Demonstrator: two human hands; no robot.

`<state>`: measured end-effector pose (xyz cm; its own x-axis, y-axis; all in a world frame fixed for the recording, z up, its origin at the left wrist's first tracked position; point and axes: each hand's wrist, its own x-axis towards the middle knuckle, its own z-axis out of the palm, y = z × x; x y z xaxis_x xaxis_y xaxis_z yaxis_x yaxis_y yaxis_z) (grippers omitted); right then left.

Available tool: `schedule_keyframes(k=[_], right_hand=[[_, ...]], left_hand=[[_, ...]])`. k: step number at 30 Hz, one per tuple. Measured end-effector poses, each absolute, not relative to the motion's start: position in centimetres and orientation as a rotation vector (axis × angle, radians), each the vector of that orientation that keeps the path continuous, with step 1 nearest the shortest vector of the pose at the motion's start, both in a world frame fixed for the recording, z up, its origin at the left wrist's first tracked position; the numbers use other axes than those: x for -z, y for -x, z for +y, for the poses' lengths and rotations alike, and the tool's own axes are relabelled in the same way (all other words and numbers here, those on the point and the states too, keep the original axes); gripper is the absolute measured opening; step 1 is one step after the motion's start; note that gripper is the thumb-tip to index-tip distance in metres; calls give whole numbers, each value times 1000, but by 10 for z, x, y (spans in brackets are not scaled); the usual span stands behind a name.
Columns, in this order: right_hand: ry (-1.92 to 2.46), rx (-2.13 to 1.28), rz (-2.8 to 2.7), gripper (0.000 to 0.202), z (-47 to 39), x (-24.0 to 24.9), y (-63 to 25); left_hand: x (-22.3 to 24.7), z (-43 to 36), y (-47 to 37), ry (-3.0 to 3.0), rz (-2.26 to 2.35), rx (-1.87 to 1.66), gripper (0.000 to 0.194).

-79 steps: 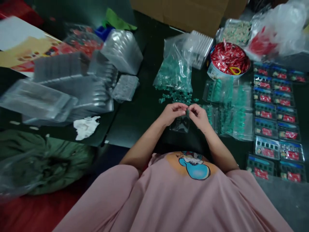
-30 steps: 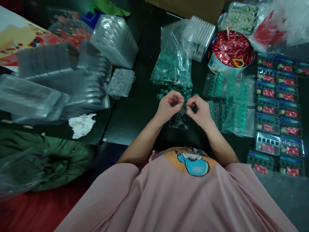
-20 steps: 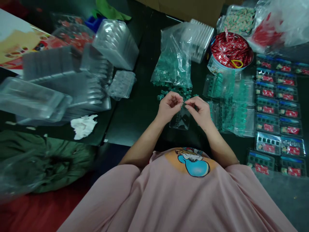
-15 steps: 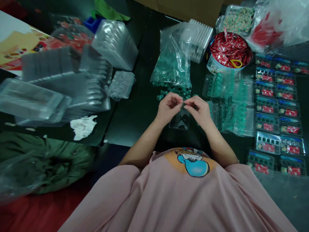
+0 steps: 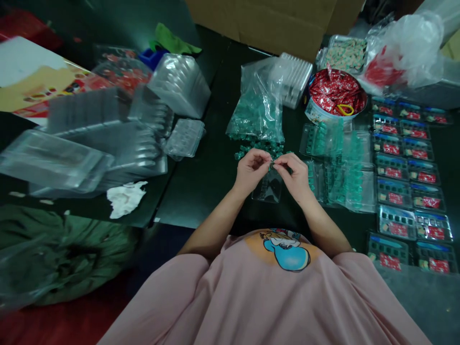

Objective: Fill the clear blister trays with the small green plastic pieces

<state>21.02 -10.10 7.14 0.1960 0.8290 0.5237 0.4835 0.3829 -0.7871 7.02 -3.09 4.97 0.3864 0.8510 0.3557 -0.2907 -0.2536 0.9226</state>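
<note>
Clear plastic trays lie stacked at your left. Beyond your left hand, green pieces spill from a bag. Its thumb and fingertips pinch a small piece (too tiny to make out) together with your right hand's, above a dark-looking tray. Rightward lie green-filled trays, then packs with red sachets.
</note>
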Motion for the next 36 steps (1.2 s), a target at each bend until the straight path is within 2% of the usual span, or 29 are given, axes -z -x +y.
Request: schedule_keyframes(k=[12, 28, 31, 36], right_hand=[[1277, -345, -1642, 10, -95, -68, -208], [1253, -294, -1463, 8, -103, -56, -203], [1237, -431, -1399, 2, -105, -52, -201], [1209, -811, -1147, 17, -101, -44, -199]], left_hand=[[-43, -27, -73, -1409, 619, -1180, 17], [-39, -37, -89, -1016, 589, -1157, 33], [-38, -38, -90, -1000, 617, -1151, 33], [-37, -38, -89, -972, 617, -1141, 26]])
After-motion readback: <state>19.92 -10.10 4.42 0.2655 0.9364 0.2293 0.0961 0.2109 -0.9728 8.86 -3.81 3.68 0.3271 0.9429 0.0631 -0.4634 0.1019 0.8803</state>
